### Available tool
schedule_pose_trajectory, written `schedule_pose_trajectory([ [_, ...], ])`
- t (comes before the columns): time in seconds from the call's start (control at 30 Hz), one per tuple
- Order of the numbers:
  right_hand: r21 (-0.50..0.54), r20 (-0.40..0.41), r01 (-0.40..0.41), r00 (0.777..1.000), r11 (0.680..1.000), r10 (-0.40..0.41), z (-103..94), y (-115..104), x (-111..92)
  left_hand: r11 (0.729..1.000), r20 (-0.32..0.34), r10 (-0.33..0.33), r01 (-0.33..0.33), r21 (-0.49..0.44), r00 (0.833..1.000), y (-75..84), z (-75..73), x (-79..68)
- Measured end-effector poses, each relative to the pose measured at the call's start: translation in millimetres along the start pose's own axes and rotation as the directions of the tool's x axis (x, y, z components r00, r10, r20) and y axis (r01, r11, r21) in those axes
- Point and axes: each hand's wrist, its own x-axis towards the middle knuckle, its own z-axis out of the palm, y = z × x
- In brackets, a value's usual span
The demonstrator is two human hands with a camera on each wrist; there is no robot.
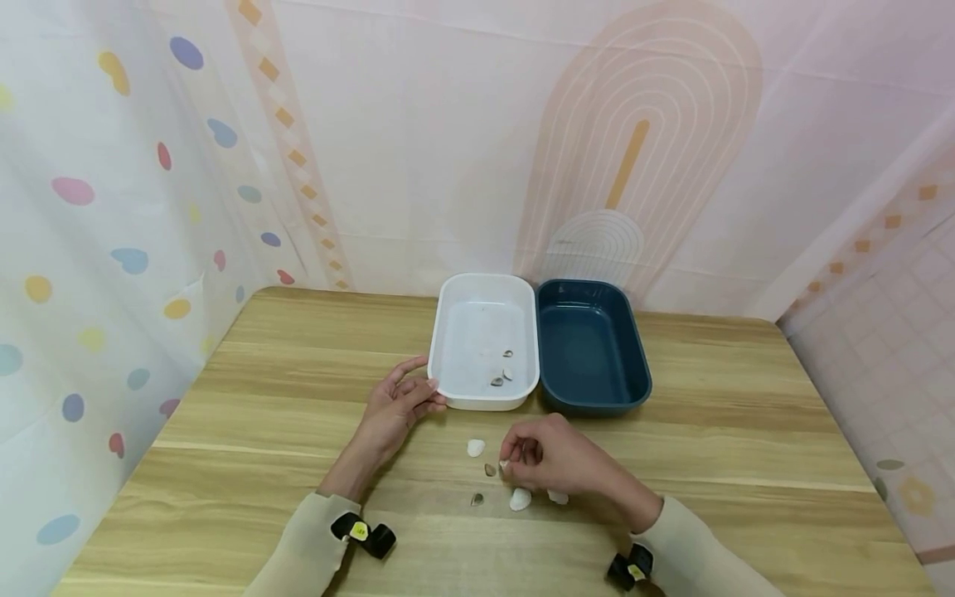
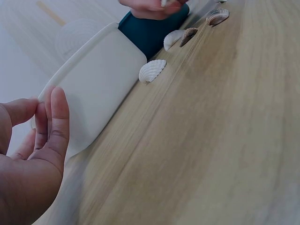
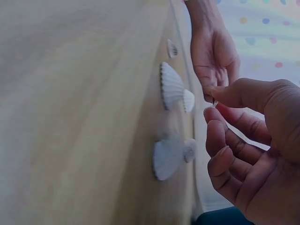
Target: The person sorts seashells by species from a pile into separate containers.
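My left hand [image 1: 391, 414] pinches the near left corner of a white tray [image 1: 483, 405], thumb at its rim. In front of the trays, my right hand [image 1: 559, 456] holds a small seashell [image 1: 504, 467] between thumb and fingertips, above the tabletop. The right wrist view shows just a thin edge of that seashell; the fingers cover most of it. Around this hand lie several loose shells: a white shell [image 1: 476, 448], a brown shell [image 1: 490, 470], a dark shell [image 1: 477, 499], a larger white shell [image 1: 520, 499] and another white shell [image 1: 558, 497], partly hidden by the hand.
Inside the white tray, toward its near right, are small shells [image 1: 496, 382]. A dark blue tray [image 1: 594, 410] stands right beside it. Both rest on a wooden table [image 1: 313, 348], with a patterned curtain [image 1: 418, 149] behind.
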Motion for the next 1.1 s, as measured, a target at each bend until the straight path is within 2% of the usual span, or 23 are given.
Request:
schedule_pose_trajectory([
  [0.47,-0.078,-0.109,0.058,0.992,0.995,-0.067,-19.9,-11.9,2.8,1.0,-0.003,0.001,-0.001,0.004,1.0,-0.5,-0.1,-0.1],
  [0.8,-0.124,-0.156,0.093,0.981,0.988,-0.112,-33.3,-16.0,11.6,1.0,-0.001,0.004,-0.004,0.001,1.0,-0.2,0.3,-0.2],
  [1.1,-0.117,-0.161,0.071,0.983,0.991,-0.089,-44.4,-18.3,21.7,1.0,-0.002,0.008,-0.008,0.003,1.0,-0.5,-0.3,-0.3],
])
